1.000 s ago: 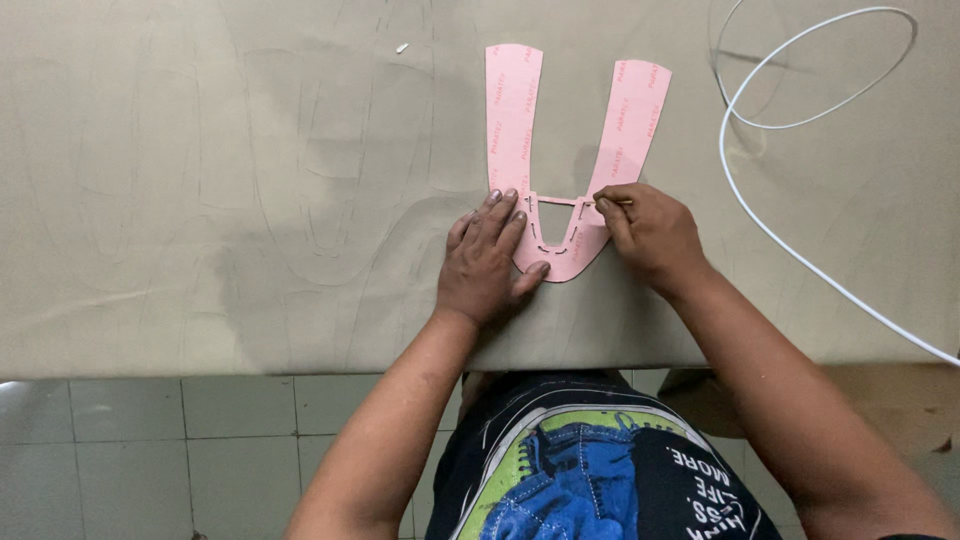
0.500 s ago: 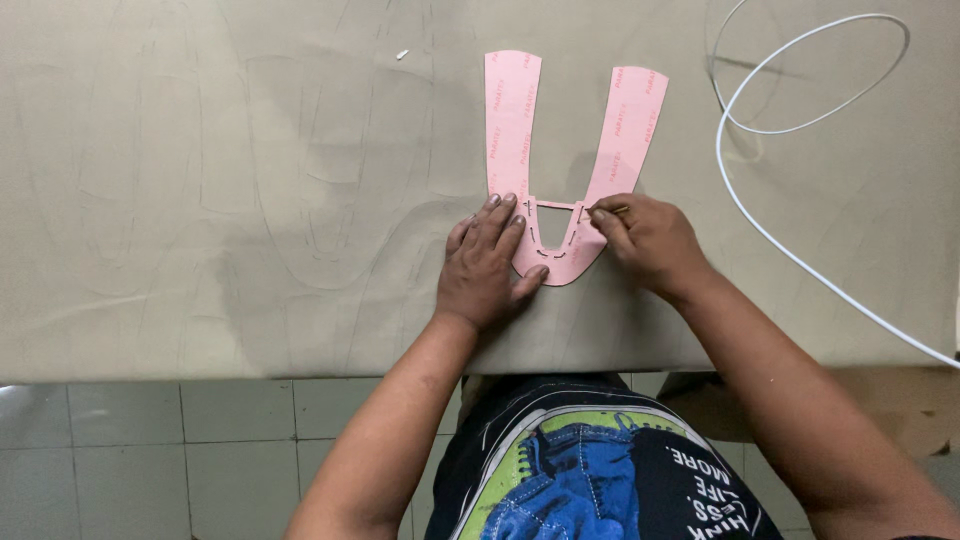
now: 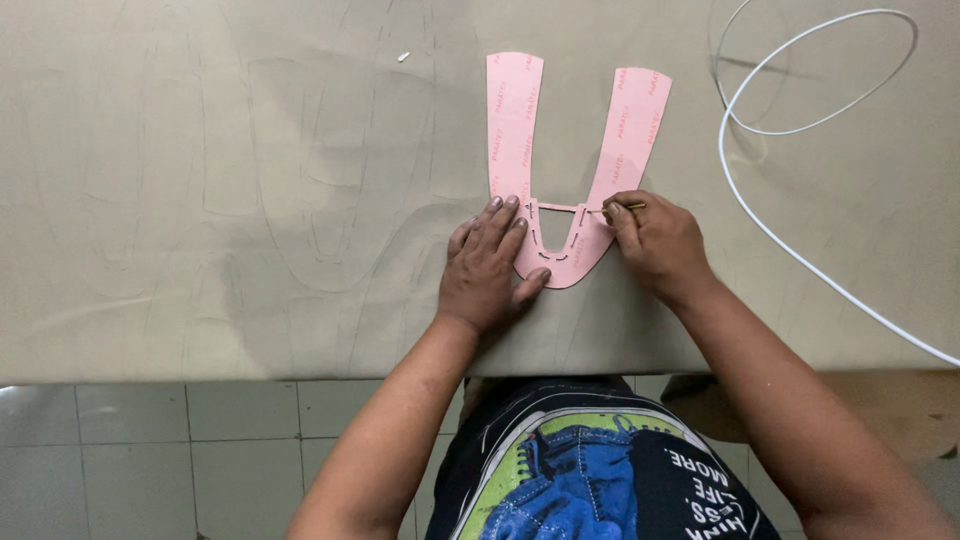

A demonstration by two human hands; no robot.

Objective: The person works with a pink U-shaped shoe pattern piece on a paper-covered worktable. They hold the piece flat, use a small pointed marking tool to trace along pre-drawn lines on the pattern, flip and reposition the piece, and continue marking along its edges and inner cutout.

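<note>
A pink U-shaped paper pattern (image 3: 516, 110) lies flat on a grey-beige sheet of material (image 3: 250, 200) spread over the table. My left hand (image 3: 487, 268) presses flat on the pattern's lower left curve, fingers spread. My right hand (image 3: 655, 243) grips a thin pencil-like marking tool (image 3: 622, 207) and holds its tip at the right side of the pattern's cut-out bridge. Faint traced outlines of the same shape show on the sheet to the left.
A white cord (image 3: 790, 120) loops across the sheet at the upper right and runs off toward the right edge. The sheet's front edge hangs just before my body. Pale floor tiles (image 3: 150, 450) show below at the left.
My right hand has shifted up and a little to the right along the pattern's inner edge with the marking tool. My left hand has stayed pressed on the pattern.
</note>
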